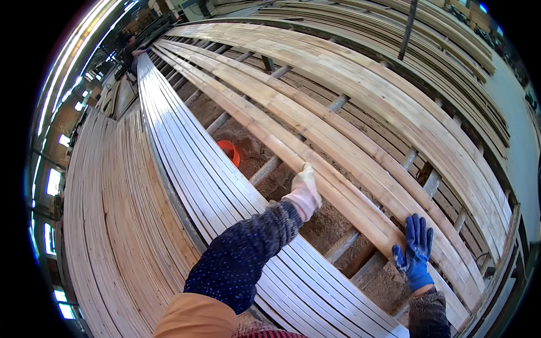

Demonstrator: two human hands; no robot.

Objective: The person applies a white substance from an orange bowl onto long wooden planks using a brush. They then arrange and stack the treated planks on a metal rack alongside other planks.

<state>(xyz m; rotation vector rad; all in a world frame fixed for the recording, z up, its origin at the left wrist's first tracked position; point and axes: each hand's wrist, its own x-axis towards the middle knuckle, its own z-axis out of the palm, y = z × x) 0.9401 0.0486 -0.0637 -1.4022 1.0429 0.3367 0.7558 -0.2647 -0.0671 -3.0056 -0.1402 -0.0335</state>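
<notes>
My left hand [306, 188], in a pale, stained glove, is curled against the near edge of a long wooden board [265, 134] on the rack. Some of its fingers are hidden at the board's edge. My right hand [416, 250], in a blue coated glove, lies with fingers stretched and thumb apart by the right end of the same board. Beyond that board runs another group of long boards [315, 110]. Closer to me lies a row of narrow strips with white, shiny faces [203, 152], passing under my left forearm.
Metal crossbars [265, 170] carry the boards over a sawdust-strewn floor. An orange bucket [229, 151] stands below. Wide boards [394, 107] line the rack's far side, near an upright post [408, 28]. Stacked bare strips [118, 208] lie left. Another person [131, 53] stands at the far end.
</notes>
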